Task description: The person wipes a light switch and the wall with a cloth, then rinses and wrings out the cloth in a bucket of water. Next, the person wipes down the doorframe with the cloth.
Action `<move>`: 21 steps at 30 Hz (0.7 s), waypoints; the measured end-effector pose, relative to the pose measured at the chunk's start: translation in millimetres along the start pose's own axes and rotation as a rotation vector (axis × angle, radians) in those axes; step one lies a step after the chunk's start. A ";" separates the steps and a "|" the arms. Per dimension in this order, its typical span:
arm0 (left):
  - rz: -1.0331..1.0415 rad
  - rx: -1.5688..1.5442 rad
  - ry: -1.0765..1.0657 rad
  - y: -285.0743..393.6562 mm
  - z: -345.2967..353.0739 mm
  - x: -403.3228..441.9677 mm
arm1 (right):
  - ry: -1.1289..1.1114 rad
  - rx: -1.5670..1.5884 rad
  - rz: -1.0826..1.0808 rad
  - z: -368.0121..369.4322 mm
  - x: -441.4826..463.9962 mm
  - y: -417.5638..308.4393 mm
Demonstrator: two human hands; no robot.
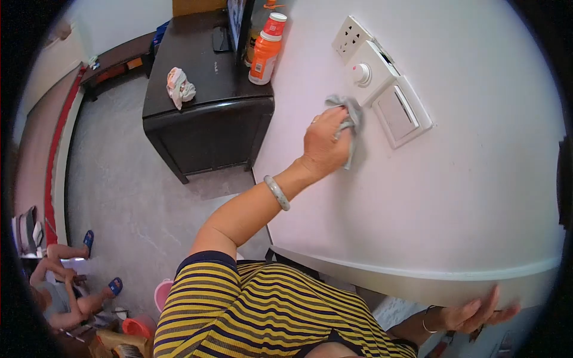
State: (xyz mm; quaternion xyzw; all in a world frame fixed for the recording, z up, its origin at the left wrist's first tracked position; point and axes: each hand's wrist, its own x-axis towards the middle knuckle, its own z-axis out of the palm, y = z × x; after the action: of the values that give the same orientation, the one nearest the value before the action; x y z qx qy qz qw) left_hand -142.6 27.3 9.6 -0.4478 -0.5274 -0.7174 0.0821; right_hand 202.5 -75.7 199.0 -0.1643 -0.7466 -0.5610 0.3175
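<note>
A crumpled grey cloth [352, 113] is bunched in my left hand [326, 143], which presses it against the white wall [418, 203]. Fingers are closed round the cloth, just left of a row of wall fittings: a socket [351, 40], a round knob [361, 74] and a light switch [399, 116]. A grey stone bangle [277, 193] circles the left wrist. At the lower right, my right hand [474, 313] has its fingers stretched out beside the wall's edge [477, 285]; whether it touches the edge I cannot tell.
A dark wooden cabinet [206, 125] stands against the wall, bearing an orange-and-white bottle [265, 56], a crumpled cloth [179, 88] and a screen [239, 24]. A seated person [62, 292] is at the lower left, near a red basin [137, 327] and a pink bucket [162, 293].
</note>
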 end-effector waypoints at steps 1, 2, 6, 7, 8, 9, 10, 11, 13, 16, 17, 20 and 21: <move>-0.057 -0.052 -0.008 -17.1 -3.0 -2.3 | 0.041 0.055 0.086 4.6 7.0 -12.0; -0.112 -0.104 -0.015 -24.9 -10.5 6.2 | 0.053 0.072 0.128 7.1 13.0 -18.5; 0.145 -0.133 0.043 -43.1 -40.4 83.8 | -0.033 0.020 0.122 2.4 15.4 -19.9; 0.221 -0.142 0.032 -36.3 -46.0 107.6 | -0.070 -0.020 0.089 -2.5 5.5 -9.1; 0.385 -0.126 0.006 -36.1 -48.6 130.3 | -0.072 -0.017 0.109 -2.7 2.1 -6.9; 0.549 -0.110 -0.016 -36.4 -49.2 150.0 | -0.073 -0.014 0.129 -2.7 -0.1 -5.2; 0.656 -0.095 -0.053 -33.8 -48.2 164.7 | -0.036 0.036 0.199 -0.7 -3.3 -7.2; 0.763 -0.080 -0.090 -31.8 -46.1 175.8 | -0.034 0.039 0.218 -1.3 -5.8 -6.8; 0.866 -0.019 -0.225 -24.3 -43.2 183.0 | -0.065 0.000 0.205 -5.0 -11.8 -2.3; 0.902 -0.076 -0.304 -42.2 -25.4 185.1 | -0.022 0.044 0.384 -6.9 -14.9 -4.7; 0.877 -0.039 -0.301 -44.7 -24.2 186.2 | 0.018 0.087 0.491 -5.9 -15.2 -6.8; 0.800 0.047 -0.312 -60.1 -30.8 188.5 | 0.031 0.103 0.501 -3.8 -13.4 -7.3; 0.778 0.057 -0.331 -70.1 -33.2 188.9 | 0.038 0.115 0.524 -2.9 -11.6 -9.1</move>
State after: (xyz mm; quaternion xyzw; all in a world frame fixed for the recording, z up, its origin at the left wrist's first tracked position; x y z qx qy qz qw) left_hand -313.0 96.9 98.1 -0.7201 -0.3447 -0.5367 0.2731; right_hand 206.5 -80.0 185.2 -0.3228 -0.7033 -0.4193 0.4747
